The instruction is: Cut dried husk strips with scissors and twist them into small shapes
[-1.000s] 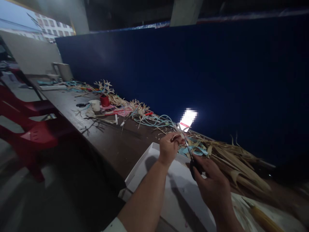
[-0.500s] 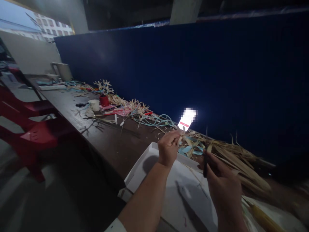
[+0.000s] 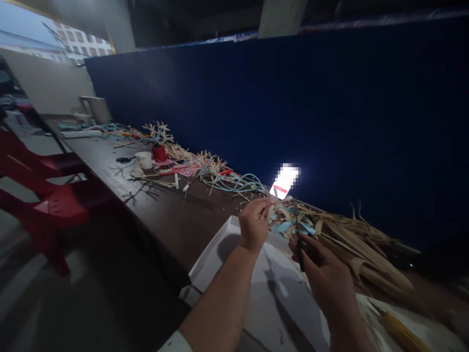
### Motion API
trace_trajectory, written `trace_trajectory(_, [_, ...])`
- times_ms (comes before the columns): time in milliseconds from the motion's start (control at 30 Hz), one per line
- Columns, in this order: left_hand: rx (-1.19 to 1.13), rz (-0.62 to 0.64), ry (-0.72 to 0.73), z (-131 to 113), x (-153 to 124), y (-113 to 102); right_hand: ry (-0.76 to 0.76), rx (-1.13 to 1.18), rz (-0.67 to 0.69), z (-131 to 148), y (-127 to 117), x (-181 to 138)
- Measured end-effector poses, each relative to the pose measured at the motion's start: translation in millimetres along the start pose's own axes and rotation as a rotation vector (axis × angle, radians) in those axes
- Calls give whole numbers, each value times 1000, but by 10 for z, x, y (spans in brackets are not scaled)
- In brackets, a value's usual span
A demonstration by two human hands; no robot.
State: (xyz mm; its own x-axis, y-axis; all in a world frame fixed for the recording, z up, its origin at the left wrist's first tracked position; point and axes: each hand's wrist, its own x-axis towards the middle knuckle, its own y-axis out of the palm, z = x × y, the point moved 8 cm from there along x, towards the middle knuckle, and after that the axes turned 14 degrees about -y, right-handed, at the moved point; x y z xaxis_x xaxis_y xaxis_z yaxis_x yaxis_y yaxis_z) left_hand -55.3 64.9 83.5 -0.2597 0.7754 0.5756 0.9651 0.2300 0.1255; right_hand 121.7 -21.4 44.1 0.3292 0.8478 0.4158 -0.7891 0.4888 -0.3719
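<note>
Above the far edge of a white shallow box (image 3: 214, 254), my left hand (image 3: 254, 226) is closed in a pinch on a pale piece of dried husk (image 3: 271, 211). My right hand (image 3: 330, 278) wraps round black-handled scissors (image 3: 300, 249), their dark, thin blades pointing up and away. The scissors are apart from the piece in my left hand. Just beyond both hands lie light-blue ribbon (image 3: 284, 228) and cut husk scraps. A bundle of long dried husks (image 3: 362, 239) spreads to the right. Fingers partly hide the pinched piece.
A bright phone (image 3: 282, 188) leans near a dark blue partition (image 3: 330, 107). Farther along the table are a red thread spool (image 3: 159, 153), a white cup (image 3: 143, 160), another pair of scissors (image 3: 125, 160) and husk flowers (image 3: 158, 131). Red chairs (image 3: 54, 208) stand left. A yellow-handled tool (image 3: 403, 332) lies at lower right.
My right hand has moved left with the scissors, closer to my left hand. My left hand stays nearly in place, still pinching the husk piece.
</note>
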Motion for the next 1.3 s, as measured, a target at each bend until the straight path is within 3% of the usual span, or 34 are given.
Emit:
trace_trajectory(400, [-141, 11, -416, 394, 18, 47, -11, -1, 36, 34, 13, 3])
trace_trajectory(933, [-238, 71, -495, 421, -15, 114, 20, -37, 69, 5, 46, -10])
trace_trajectory(1300, [-180, 77, -440, 482, -17, 131, -23, -101, 115, 51, 77, 9])
